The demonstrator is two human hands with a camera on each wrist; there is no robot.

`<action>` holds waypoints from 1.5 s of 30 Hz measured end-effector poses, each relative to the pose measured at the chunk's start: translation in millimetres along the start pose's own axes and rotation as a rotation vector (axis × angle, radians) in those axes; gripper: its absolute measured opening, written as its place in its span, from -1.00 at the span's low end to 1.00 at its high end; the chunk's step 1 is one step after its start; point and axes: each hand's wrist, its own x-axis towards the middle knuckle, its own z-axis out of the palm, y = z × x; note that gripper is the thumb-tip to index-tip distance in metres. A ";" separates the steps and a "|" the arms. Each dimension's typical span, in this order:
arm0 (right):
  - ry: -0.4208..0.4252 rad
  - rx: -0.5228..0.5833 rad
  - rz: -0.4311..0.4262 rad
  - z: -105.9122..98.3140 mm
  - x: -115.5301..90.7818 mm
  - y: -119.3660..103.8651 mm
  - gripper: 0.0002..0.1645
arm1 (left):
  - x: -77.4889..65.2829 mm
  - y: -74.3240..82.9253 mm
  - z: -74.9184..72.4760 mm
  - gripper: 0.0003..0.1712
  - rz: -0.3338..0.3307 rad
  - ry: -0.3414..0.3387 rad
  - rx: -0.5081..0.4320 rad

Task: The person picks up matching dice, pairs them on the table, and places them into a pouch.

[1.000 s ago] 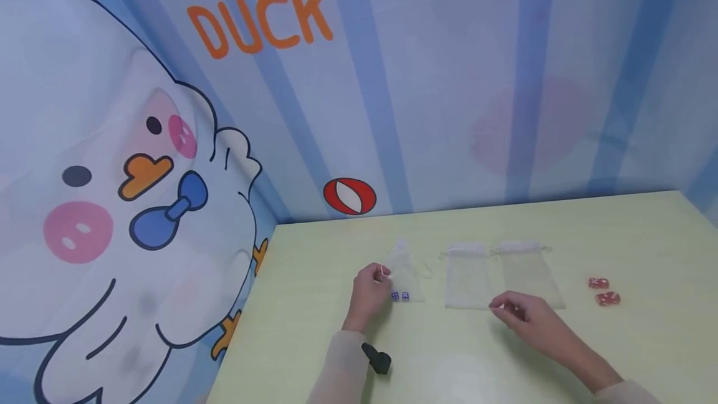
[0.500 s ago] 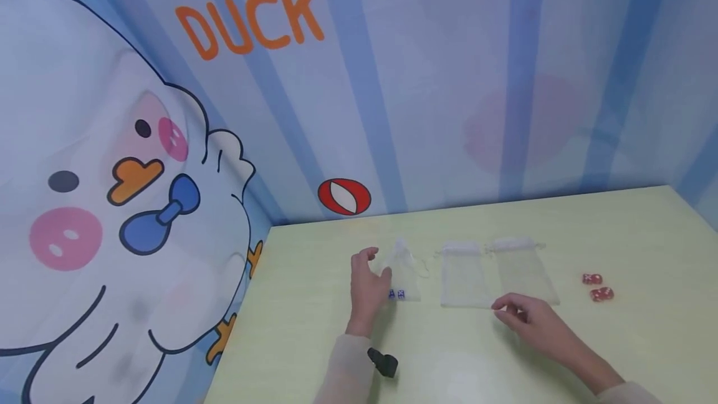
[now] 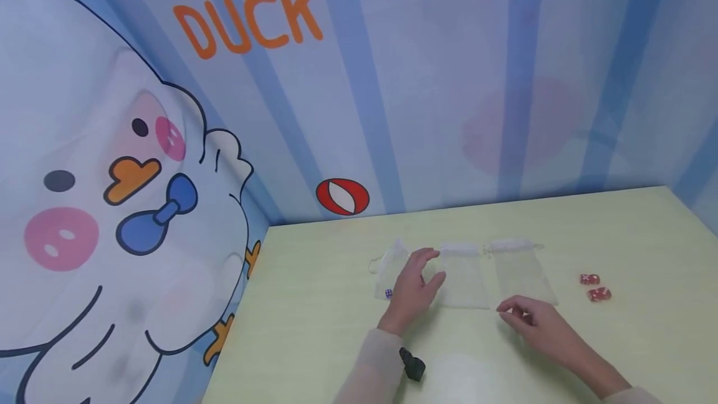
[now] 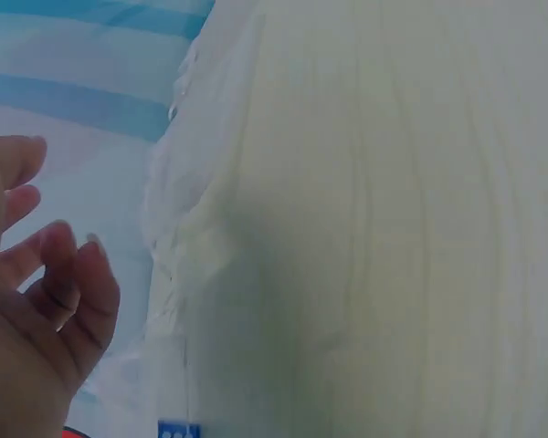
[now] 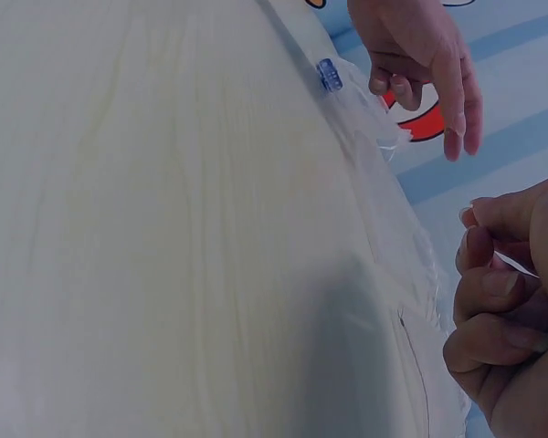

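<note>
Left bag (image 3: 389, 272) with a blue die (image 3: 389, 293) showing through

With twelve o'clock pointing away from the person, the left bag lies on the table (image 3: 314, 329), its narrowed top toward twelve and the die near its lower edge, at six. That arrangement probably lets the die rest at the bottom, clear of the mouth. Only one die can be picked out in the head view; more could be hidden.

At four o'clock of this bag, covering part of it, is the left hand (image 3: 414, 293). Its fingers are relaxed and grasp nothing, the thumb apart from the forefinger; whether it touches cloth cannot be told.

At three o'clock lie the middle bag (image 3: 464, 279) and, beyond it, the right bag (image 3: 521, 272), both flat with tops toward twelve, likely lined up so that each mouth faces the same way. At six o'clock of the right bag is the right hand (image 3: 537, 328), fingers loosely curled, thumb and forefinger tips close together with nothing visible between them; it looks idle.

Farther out at three o'clock sit red dice (image 3: 599, 294) in two small groups, seemingly set apart so they stay uncovered. Toward twelve, a striped backdrop (image 3: 426, 111) rises behind the table.
</note>
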 end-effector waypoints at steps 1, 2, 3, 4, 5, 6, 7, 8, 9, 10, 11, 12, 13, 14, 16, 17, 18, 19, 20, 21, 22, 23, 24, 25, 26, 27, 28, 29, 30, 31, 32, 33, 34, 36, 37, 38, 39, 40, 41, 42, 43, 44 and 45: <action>0.004 -0.002 -0.010 -0.3 -0.2 0.7 -0.78 | 0.4 1.0 3.5 -0.52 -0.003 -0.040 0.024; 0.014 -0.008 -0.017 -0.4 -0.2 1.6 -0.78 | 0.6 2.2 6.8 -0.50 -0.004 -0.078 0.059; 0.024 -0.016 -0.029 -0.8 -0.1 2.5 -0.77 | 0.6 3.2 9.8 -0.48 -0.012 -0.114 0.095; 0.036 -0.030 -0.036 -1.4 0.0 3.4 -0.76 | 0.7 4.5 12.7 -0.47 -0.017 -0.146 0.130; 0.048 -0.050 -0.040 -2.6 0.0 4.1 -0.73 | 0.6 5.7 15.3 -0.46 -0.025 -0.172 0.160; 0.062 -0.070 -0.038 -4.2 0.2 4.9 -0.70 | 0.7 6.6 17.7 -0.46 -0.033 -0.194 0.189; 0.074 -0.090 -0.033 -6.6 0.3 5.7 -0.67 | 0.9 7.1 20.4 -0.47 -0.037 -0.210 0.218; 0.087 -0.112 -0.023 -9.8 0.8 6.7 -0.64 | 1.0 7.4 22.7 -0.48 -0.040 -0.225 0.249; 0.097 -0.133 -0.015 -13.9 1.2 7.7 -0.62 | 1.1 7.8 24.7 -0.49 -0.046 -0.235 0.269; 0.107 -0.152 -0.005 -18.6 1.7 9.1 -0.60 | 1.2 8.1 26.4 -0.50 -0.051 -0.244 0.289; 0.121 -0.171 0.006 -24.0 2.5 10.8 -0.59 | 1.1 8.2 28.1 -0.51 -0.060 -0.252 0.306; 0.145 -0.193 0.009 -29.5 3.7 14.3 -0.60 | 1.0 8.7 29.1 -0.51 -0.071 -0.262 0.322; 0.176 -0.225 0.011 -35.4 5.0 18.4 -0.61 | 0.8 8.8 30.1 -0.50 -0.077 -0.272 0.339; 0.208 -0.249 0.011 -41.5 6.3 23.0 -0.63 | 0.4 8.4 30.8 -0.49 -0.085 -0.282 0.356; 0.276 -0.303 0.009 -53.8 8.8 32.6 -0.67 | -0.3 7.3 31.6 -0.47 -0.098 -0.299 0.403; 0.305 -0.327 0.014 -59.8 10.0 37.2 -0.68 | -0.7 6.6 31.8 -0.46 -0.100 -0.304 0.428; 0.322 -0.344 0.025 -65.8 10.7 41.9 -0.68 | -1.0 6.1 32.0 -0.46 -0.099 -0.308 0.448; 0.322 -0.354 0.040 -72.4 11.0 45.4 -0.67 | -1.3 5.4 32.5 -0.46 -0.094 -0.309 0.471; 0.311 -0.353 0.059 -78.2 10.9 48.7 -0.65 | -1.6 5.2 33.1 -0.46 -0.094 -0.310 0.489; 0.293 -0.355 0.089 -83.6 10.7 51.3 -0.63 | -1.8 5.8 33.7 -0.46 -0.094 -0.310 0.504; 0.269 -0.356 0.119 -88.5 10.5 54.0 -0.61 | -1.8 6.6 34.2 -0.46 -0.093 -0.310 0.513; 0.238 -0.354 0.150 -93.2 10.5 56.6 -0.58 | -1.8 6.8 35.1 -0.46 -0.090 -0.311 0.523; 0.207 -0.355 0.176 -97.3 10.6 59.1 -0.56 | -1.7 7.3 36.0 -0.46 -0.089 -0.310 0.531; 0.178 -0.357 0.191 -101.0 11.0 61.5 -0.54 | -1.5 8.1 36.7 -0.46 -0.090 -0.311 0.540; 0.158 -0.365 0.203 -103.6 11.6 63.7 -0.53 | -1.3 8.7 37.3 -0.46 -0.096 -0.313 0.544; 0.138 -0.371 0.209 -106.3 12.4 65.8 -0.51 | -0.9 9.1 37.9 -0.46 -0.098 -0.313 0.552; 0.124 -0.381 0.208 -108.7 13.2 68.1 -0.51 | -0.5 9.6 38.6 -0.46 -0.101 -0.312 0.555; 0.110 -0.388 0.205 -110.9 13.6 70.4 -0.51 | -0.1 10.2 39.3 -0.46 -0.105 -0.314 0.558; 0.099 -0.397 0.198 -111.1 14.8 73.9 -0.52 | -0.3 9.8 39.3 -0.46 -0.111 -0.317 0.562; 0.090 -0.403 0.193 -112.0 15.8 75.7 -0.52 | -0.3 10.1 38.9 -0.46 -0.116 -0.320 0.561; 0.080 -0.411 0.191 -112.7 16.6 77.3 -0.54 | -0.3 10.2 38.7 -0.45 -0.120 -0.324 0.563; 0.067 -0.414 0.191 -113.2 17.3 78.5 -0.55 | -0.2 10.4 38.4 -0.45 -0.122 -0.327 0.565; 0.057 -0.418 0.191 -113.7 18.0 79.4 -0.57 | 0.0 10.6 38.0 -0.44 -0.124 -0.330 0.567; 0.044 -0.423 0.189 -113.6 19.4 79.8 -0.63 | 0.5 10.4 37.3 -0.44 -0.118 -0.331 0.581; 0.038 -0.424 0.185 -113.5 20.0 79.5 -0.65 | 0.9 10.2 37.0 -0.44 -0.114 -0.330 0.590; 0.037 -0.427 0.181 -113.3 20.4 79.0 -0.67 | 1.3 10.0 36.6 -0.45 -0.109 -0.328 0.595; 0.040 -0.431 0.175 -113.1 20.8 78.4 -0.68 | 1.7 9.5 36.3 -0.45 -0.105 -0.326 0.599; 0.042 -0.433 0.173 -113.0 21.0 77.5 -0.68 | 2.1 9.3 36.2 -0.45 -0.099 -0.326 0.602; 0.043 -0.435 0.172 -112.8 21.0 76.5 -0.69 | 2.5 9.4 35.8 -0.45 -0.095 -0.326 0.603; 0.043 -0.438 0.169 -113.4 21.4 75.5 -0.68 | 2.7 9.7 35.3 -0.45 -0.093 -0.328 0.602; 0.042 -0.440 0.169 -113.7 21.8 74.7 -0.68 | 2.8 10.2 34.8 -0.45 -0.094 -0.331 0.601; 0.035 -0.441 0.175 -113.8 22.5 73.8 -0.69 | 2.9 10.5 34.2 -0.45 -0.097 -0.333 0.601; 0.030 -0.444 0.177 -114.0 23.4 73.4 -0.70 | 2.9 10.5 33.8 -0.44 -0.101 -0.334 0.604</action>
